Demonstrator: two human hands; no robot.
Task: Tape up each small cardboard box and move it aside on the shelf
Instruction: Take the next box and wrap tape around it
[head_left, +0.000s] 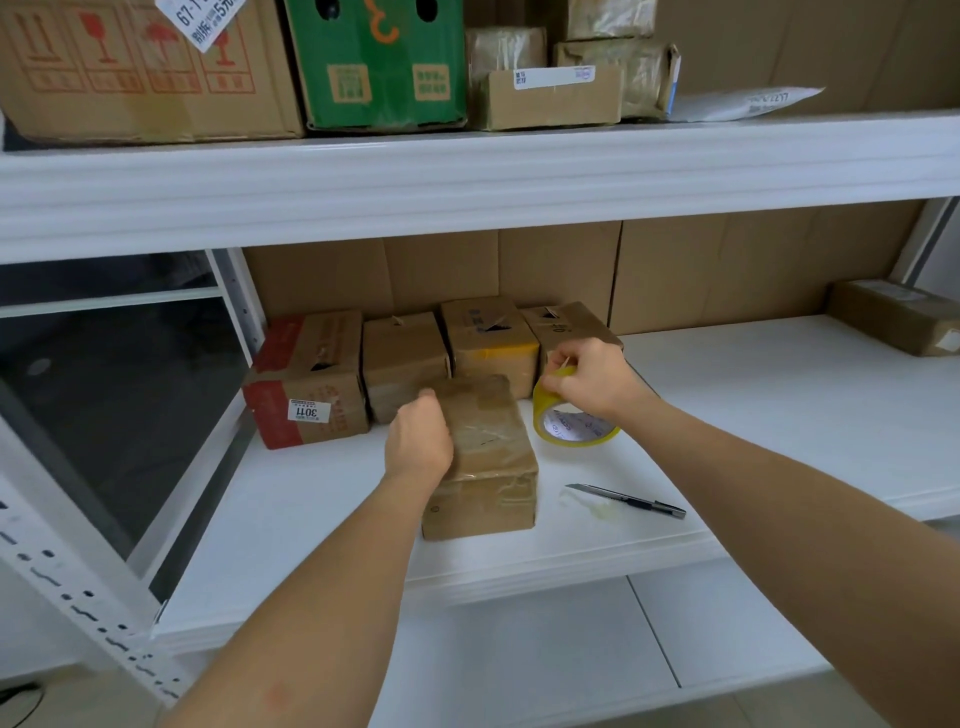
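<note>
A: Where is the box that is being taped?

B: The small cardboard box (485, 457) is lying on the white shelf (727, 415), near its front edge, with glossy clear tape showing across its top. The left hand (420, 441) is resting against the box's left side and top edge, fingers curled over it, so that grip is holding the box.

A: And the other grip?

B: The right hand (589, 376) is pinching the yellow tape roll (571, 415) at its upper rim, fingers and thumb pressed onto the roll. The roll is standing tilted on the shelf just beside the box's right side. Whether a strip is running from it to the box, I cannot tell.

A: What is sitting behind?

B: 4 boxes (447, 353) are standing in a row against the brown cardboard backing (727, 270), touching one another. The leftmost one is carrying red print and a white label reading 3011. The box in hand is touching the front of the 2nd one.

A: Anything else on that shelf?

B: A utility knife (626, 500) is lying near the front edge, to the right of the box and apart from it, with a small scrap of clear tape (597, 506) beside it. A wrapped parcel (898, 322) is sitting far right at the back.

A: Above?

B: The upper shelf (467, 171) is holding a large brown carton (145, 73), a green carton (379, 67) and several taped parcels (571, 73).
</note>
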